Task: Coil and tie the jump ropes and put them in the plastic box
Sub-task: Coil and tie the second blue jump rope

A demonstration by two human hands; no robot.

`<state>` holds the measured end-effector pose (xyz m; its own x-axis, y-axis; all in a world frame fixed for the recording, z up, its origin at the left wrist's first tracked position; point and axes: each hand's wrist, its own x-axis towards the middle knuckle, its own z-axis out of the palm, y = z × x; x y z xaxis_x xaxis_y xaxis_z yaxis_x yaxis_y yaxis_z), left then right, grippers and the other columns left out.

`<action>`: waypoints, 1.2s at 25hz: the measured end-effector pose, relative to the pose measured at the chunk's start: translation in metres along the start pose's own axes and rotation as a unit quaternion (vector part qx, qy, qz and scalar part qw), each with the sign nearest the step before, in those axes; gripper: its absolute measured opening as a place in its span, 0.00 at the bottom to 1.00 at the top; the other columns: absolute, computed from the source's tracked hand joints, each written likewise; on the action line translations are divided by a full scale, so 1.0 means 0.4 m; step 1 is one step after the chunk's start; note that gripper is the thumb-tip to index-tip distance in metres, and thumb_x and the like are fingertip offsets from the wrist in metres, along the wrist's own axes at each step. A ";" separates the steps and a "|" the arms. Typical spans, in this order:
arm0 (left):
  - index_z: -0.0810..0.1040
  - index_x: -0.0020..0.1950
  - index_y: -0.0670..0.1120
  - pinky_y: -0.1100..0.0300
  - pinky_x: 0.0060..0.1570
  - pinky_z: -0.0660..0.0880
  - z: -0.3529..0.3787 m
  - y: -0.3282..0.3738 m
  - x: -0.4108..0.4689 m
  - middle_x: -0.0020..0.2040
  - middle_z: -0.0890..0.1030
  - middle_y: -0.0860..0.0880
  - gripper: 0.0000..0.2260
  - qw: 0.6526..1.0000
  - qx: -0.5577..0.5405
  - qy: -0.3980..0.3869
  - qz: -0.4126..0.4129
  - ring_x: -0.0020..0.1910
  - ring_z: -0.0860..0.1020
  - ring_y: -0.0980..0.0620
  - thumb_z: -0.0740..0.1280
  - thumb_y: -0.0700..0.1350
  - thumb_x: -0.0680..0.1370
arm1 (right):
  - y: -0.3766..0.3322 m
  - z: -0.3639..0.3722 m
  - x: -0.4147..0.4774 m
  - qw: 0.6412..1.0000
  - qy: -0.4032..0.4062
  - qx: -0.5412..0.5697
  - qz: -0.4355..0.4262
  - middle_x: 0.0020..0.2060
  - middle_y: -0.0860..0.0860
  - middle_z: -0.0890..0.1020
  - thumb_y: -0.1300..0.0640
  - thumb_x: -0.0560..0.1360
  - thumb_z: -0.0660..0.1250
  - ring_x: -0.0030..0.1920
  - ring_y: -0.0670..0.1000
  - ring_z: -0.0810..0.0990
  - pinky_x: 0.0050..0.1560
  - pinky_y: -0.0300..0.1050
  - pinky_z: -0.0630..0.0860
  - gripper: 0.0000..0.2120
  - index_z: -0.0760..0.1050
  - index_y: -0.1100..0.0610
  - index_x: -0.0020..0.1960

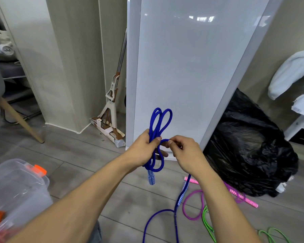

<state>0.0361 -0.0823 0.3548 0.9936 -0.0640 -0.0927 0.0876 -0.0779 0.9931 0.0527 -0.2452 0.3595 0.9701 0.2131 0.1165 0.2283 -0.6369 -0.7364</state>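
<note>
The blue jump rope (159,123) is held upright, its long axis vertical. Closed loops stand above the left hand (144,148), and shorter loops and one patterned handle (151,178) hang below it. The bundle is gripped round its middle by the left hand's curled fingers. One strand, bent across the bundle, is pinched by the right hand (184,153) just beside the left thumb. The remaining rope is trailed to the floor below the right wrist. The plastic box (25,186) is seen low, left of the left forearm. Print on the mop (112,102) sleeve is too small to be read.
</note>
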 end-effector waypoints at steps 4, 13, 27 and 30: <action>0.70 0.61 0.48 0.57 0.42 0.81 -0.004 -0.009 0.002 0.46 0.85 0.49 0.07 0.997 0.073 0.000 0.019 0.38 0.84 0.51 0.60 0.46 0.84 | -0.013 0.014 -0.012 0.999 0.028 -0.017 -0.003 0.32 0.39 0.79 0.52 0.82 0.61 0.36 0.39 0.78 0.35 0.34 0.69 0.10 0.80 0.50 0.48; 0.76 0.53 0.45 0.57 0.40 0.77 -0.031 -0.028 0.015 0.37 0.78 0.48 0.07 0.970 0.232 -0.073 -0.008 0.34 0.76 0.51 0.62 0.47 0.82 | 0.001 0.014 -0.007 0.996 0.071 -0.042 0.017 0.30 0.46 0.76 0.48 0.76 0.71 0.31 0.46 0.73 0.33 0.42 0.69 0.09 0.78 0.52 0.42; 0.74 0.59 0.39 0.55 0.39 0.74 -0.114 -0.057 0.099 0.49 0.81 0.39 0.11 0.884 -0.121 0.449 -0.055 0.39 0.77 0.45 0.59 0.45 0.83 | 0.050 -0.021 0.009 0.976 -0.065 -0.113 0.177 0.40 0.57 0.83 0.57 0.79 0.60 0.37 0.54 0.79 0.42 0.46 0.76 0.13 0.82 0.59 0.47; 0.74 0.60 0.39 0.56 0.36 0.73 -0.106 -0.048 0.093 0.39 0.79 0.44 0.11 0.897 -0.127 0.420 -0.057 0.34 0.76 0.49 0.59 0.44 0.83 | 0.041 -0.032 0.018 0.980 0.081 -0.094 0.158 0.42 0.56 0.81 0.55 0.82 0.57 0.44 0.58 0.78 0.42 0.47 0.71 0.14 0.79 0.60 0.49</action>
<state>0.0745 -0.0411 0.3353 0.6699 0.7110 -0.2140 0.0995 0.1996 0.9748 0.0645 -0.2636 0.3567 0.9917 -0.1271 0.0170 -0.0894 -0.7801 -0.6193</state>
